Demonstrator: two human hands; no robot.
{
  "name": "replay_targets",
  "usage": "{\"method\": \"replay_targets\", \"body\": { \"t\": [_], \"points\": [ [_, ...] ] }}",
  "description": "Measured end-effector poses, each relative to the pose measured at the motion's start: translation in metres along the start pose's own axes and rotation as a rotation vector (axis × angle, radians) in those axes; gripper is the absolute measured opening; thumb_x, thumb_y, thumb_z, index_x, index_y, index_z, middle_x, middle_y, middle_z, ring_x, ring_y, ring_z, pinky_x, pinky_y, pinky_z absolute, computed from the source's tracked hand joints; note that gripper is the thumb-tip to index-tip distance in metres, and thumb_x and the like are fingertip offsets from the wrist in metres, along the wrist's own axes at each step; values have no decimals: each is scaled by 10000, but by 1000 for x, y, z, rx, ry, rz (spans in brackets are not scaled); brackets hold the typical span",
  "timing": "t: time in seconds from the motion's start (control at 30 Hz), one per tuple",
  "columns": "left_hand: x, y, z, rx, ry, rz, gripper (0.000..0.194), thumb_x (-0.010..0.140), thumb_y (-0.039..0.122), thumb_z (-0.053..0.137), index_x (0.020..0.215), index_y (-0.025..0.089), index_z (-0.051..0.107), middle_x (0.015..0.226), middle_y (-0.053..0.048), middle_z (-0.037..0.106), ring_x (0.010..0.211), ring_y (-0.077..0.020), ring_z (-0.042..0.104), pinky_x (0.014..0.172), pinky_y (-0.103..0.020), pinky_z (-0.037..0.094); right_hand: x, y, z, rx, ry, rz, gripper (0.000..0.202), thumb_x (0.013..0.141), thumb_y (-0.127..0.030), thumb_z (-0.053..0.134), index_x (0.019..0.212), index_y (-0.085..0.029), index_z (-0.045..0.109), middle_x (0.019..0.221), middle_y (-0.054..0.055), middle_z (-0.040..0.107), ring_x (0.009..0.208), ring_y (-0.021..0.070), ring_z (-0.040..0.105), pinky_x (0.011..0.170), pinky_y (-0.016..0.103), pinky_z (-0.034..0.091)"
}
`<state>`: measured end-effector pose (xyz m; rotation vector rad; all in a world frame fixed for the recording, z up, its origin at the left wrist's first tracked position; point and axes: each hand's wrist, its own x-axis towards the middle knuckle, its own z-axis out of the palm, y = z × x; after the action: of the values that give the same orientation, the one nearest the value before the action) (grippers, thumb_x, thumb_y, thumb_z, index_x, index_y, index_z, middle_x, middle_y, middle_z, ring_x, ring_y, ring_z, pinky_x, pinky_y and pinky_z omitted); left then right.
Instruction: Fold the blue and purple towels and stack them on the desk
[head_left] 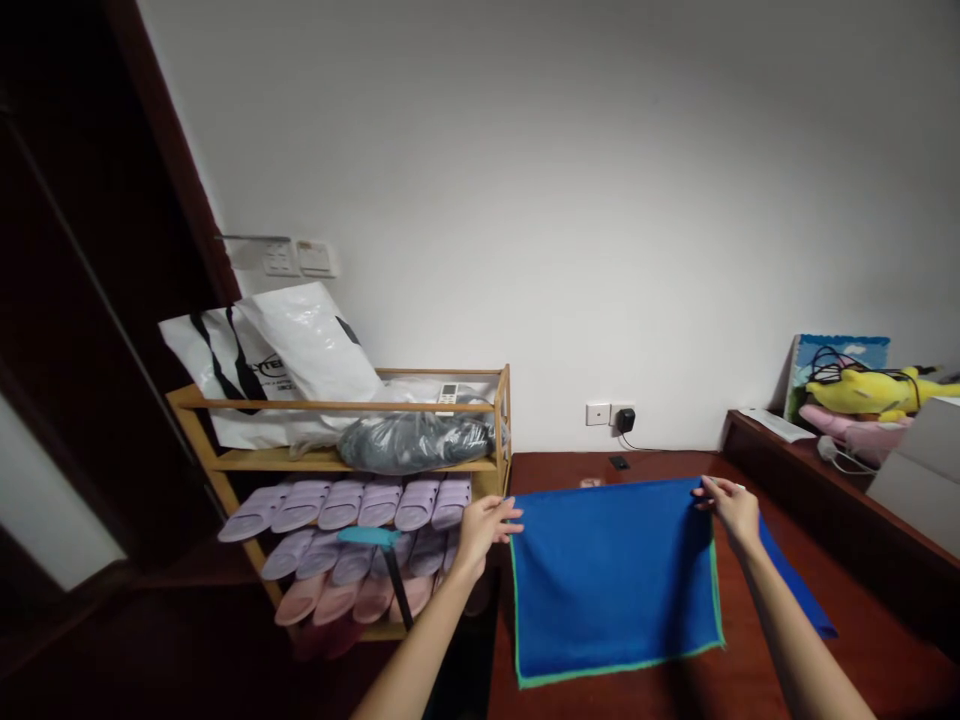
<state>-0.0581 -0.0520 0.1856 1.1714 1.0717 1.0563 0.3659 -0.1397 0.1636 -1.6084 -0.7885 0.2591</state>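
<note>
Over a dark red table [750, 665], I see a green-edged blue cloth [611, 575] held spread; left hand [484, 530] and right hand [733, 510] each pinch an upper corner. I judge this a spreading step; the next move seems to need even tension.

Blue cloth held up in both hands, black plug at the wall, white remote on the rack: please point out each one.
Blue cloth [611, 580]: head view, middle of its hanging face.
Black plug [625, 421]: head view, its body.
White remote [448, 397]: head view, its front.
</note>
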Motion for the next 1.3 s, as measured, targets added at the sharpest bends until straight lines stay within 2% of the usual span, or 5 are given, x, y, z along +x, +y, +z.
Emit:
{"method": "replay_targets", "body": {
  "t": [0.43, 0.63, 0.87, 1.0, 1.3],
  "points": [
    [104, -81, 20, 169, 77, -192, 177, 893, 289, 489, 940, 123, 529, 1072, -188, 673, 837, -193, 692, 632, -271, 540, 35, 92, 83, -272, -164, 104, 450, 699, -560, 442, 838, -185, 649, 811, 99, 732, 748, 235, 689, 696, 340, 509],
    [136, -105, 32, 413, 57, -134, 387, 894, 287, 447, 1234, 105, 453, 1253, -203, 572, 1090, -210, 599, 844, -315, 495, 34, 119, 116, -449, -293, 59, 647, 753, -554, 394, 1228, -137, 530, 1182, 147, 632, 1114, 254, 578, 927, 392, 436],
    [87, -172, 68, 933, -233, 164, 627, 864, 352, 428, 1449, 227, 243, 1533, -30, 160, 1407, -208, 110, 1146, -424, 118, -47, 162, 155, -639, -521, -93, 713, 780, -617, 380, 1392, -252, 362, 1484, 51, 315, 1387, 225, 216, 1120, 502, 148],
    [67, -205, 64, 1280, -299, 391, 578, 919, 486, 271, 1454, 306, 147, 1538, 15, 91, 1410, -226, 76, 1145, -503, 95, -66, 179, 154, -928, -466, -192, 688, 838, -624, 238, 1424, -268, 285, 1526, 26, 198, 1408, 220, 125, 1116, 486, 171],
    [49, -198, 51, 1370, -285, 480, 542, 934, 447, 278, 1439, 326, 125, 1524, 3, 149, 1396, -255, 154, 1123, -555, 173, -97, 161, 139, -1087, -329, -201, 693, 850, -625, 225, 1419, -236, 297, 1513, 67, 234, 1397, 275, 163, 1091, 529, 209]
  ]
}}
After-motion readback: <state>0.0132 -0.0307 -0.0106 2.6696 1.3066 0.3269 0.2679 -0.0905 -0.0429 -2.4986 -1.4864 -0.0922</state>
